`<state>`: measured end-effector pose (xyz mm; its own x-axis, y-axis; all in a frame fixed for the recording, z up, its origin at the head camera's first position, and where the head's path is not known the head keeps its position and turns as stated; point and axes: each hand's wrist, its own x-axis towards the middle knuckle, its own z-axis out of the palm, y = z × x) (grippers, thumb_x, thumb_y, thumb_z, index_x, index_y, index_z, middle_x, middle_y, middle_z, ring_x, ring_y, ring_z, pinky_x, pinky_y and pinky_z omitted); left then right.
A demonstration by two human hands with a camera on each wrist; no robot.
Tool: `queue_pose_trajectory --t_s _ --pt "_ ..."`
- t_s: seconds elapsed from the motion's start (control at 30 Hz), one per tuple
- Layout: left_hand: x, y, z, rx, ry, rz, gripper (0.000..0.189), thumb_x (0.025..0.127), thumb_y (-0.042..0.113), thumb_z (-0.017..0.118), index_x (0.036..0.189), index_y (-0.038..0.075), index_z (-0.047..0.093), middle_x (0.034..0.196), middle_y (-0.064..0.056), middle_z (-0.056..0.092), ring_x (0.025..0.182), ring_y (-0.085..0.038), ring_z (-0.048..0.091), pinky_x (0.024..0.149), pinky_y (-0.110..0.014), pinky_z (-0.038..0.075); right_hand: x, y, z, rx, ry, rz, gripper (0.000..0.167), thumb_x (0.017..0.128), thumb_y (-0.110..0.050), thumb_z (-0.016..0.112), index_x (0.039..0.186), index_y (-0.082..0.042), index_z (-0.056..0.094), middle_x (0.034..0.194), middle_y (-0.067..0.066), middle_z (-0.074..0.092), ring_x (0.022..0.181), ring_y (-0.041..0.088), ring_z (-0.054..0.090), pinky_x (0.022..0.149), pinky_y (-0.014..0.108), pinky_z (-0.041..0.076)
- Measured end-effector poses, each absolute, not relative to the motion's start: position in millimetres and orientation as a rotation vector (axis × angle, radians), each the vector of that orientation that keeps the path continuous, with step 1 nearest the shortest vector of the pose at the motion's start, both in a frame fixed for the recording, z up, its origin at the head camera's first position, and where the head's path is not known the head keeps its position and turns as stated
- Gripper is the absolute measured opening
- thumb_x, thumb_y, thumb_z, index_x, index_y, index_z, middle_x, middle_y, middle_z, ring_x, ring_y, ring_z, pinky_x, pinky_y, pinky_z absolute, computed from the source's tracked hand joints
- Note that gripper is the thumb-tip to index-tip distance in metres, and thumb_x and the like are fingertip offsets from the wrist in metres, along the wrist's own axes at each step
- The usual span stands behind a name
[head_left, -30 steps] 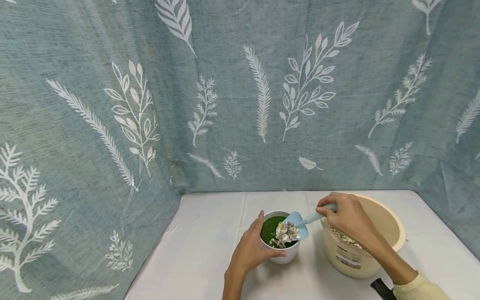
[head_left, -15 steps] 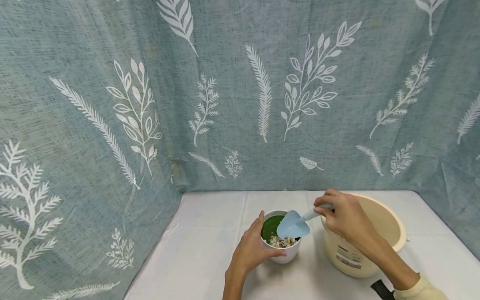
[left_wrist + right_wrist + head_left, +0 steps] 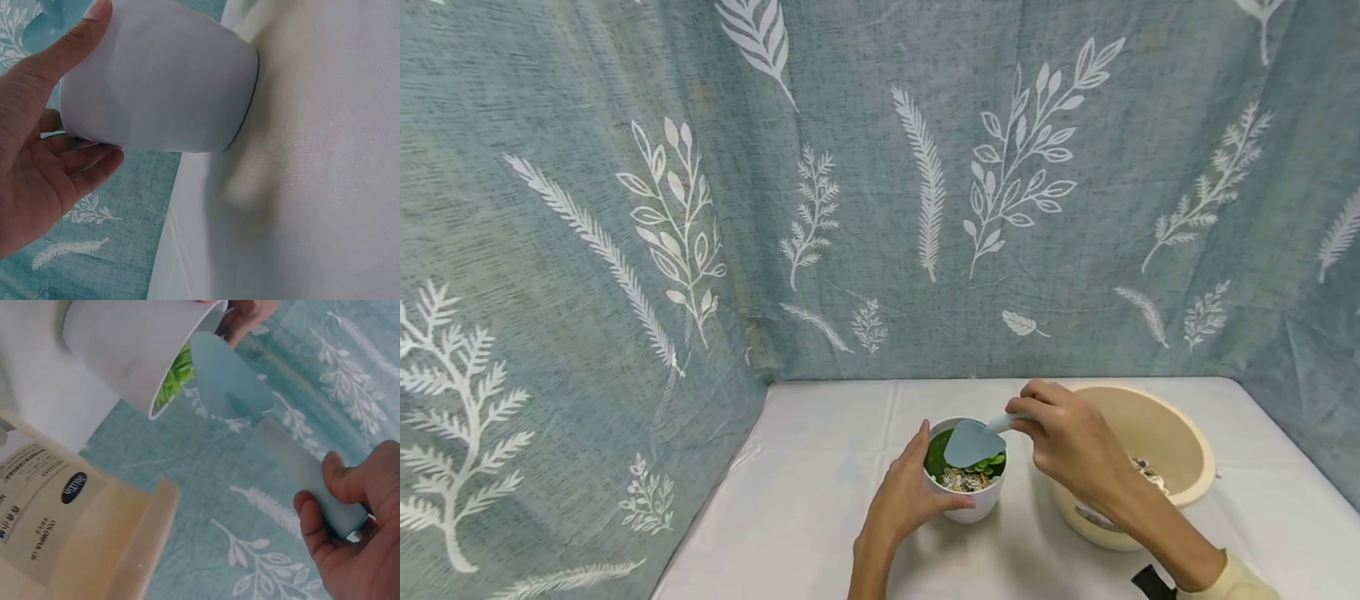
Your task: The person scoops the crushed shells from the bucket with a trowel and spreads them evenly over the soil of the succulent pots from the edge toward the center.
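A white plant pot [image 3: 976,507] stands on the table, and my left hand [image 3: 904,498] holds it round its left and near side. In the left wrist view the thumb lies along the pot wall [image 3: 162,75] and the fingers reach round the other side. Pale, gritty potting mix [image 3: 962,479] and bright green leaves [image 3: 987,463] show inside, beside a dark green surface. My right hand [image 3: 1078,446] grips the handle of a light blue trowel [image 3: 973,443]. Its blade is over the pot, back side up, hiding part of the contents.
Right of the pot stands a large cream tub [image 3: 1176,446] with a printed label and some gritty mix [image 3: 1147,472] in it; my right forearm passes over it. White cloth [image 3: 805,492] covers the table. A patterned blue-green curtain [image 3: 865,208] hangs behind.
The trowel, heaped with mix a second ago, has turned over and its load has dropped into the pot. It has shifted slightly left, and green leaves now show. The left hand keeps its hold.
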<state>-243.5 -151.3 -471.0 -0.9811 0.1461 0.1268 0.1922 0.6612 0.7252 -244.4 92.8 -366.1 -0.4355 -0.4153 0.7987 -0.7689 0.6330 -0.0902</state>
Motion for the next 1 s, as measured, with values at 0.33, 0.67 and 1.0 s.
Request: queue_pose_trajectory --t_s 0.33,0.67,1.0 --pt "-243.1 -148.6 -474.8 -0.342 -2.812 -1.227 0.126 0.073 0.056 0.091 0.169 0.015 0.02 0.171 -0.014 0.033 0.152 -0.043 0.043 0.115 -0.063 0.046 -236.7 113.0 -363.4 0.816 -1.995 0.688 0.025 0.074 0.013 0.085 0.093 -0.001 0.079 0.092 0.003 0.069 0.071 0.005 0.057 0.062 0.01 0.043" --pt "-245.8 -149.9 -470.3 -0.397 -2.808 -1.163 0.119 0.072 0.055 0.092 0.167 0.025 0.028 0.169 -0.017 0.034 0.148 -0.048 0.046 0.111 -0.067 0.048 -224.7 161.7 -360.2 0.482 -2.02 0.847 0.024 0.077 0.011 0.085 0.096 -0.003 0.081 0.087 0.004 0.072 0.076 -0.018 0.055 0.057 0.005 0.043" --pt "-252.1 -105.2 -448.3 -0.677 -2.541 -1.007 0.091 0.08 0.048 0.088 0.157 0.017 0.05 0.164 -0.016 0.045 0.153 -0.048 0.038 0.119 -0.07 0.038 -221.1 218.8 -364.8 0.418 -2.051 0.628 0.022 0.075 0.013 0.084 0.092 -0.001 0.08 0.085 0.004 0.069 0.069 -0.015 0.048 0.052 0.009 0.037"
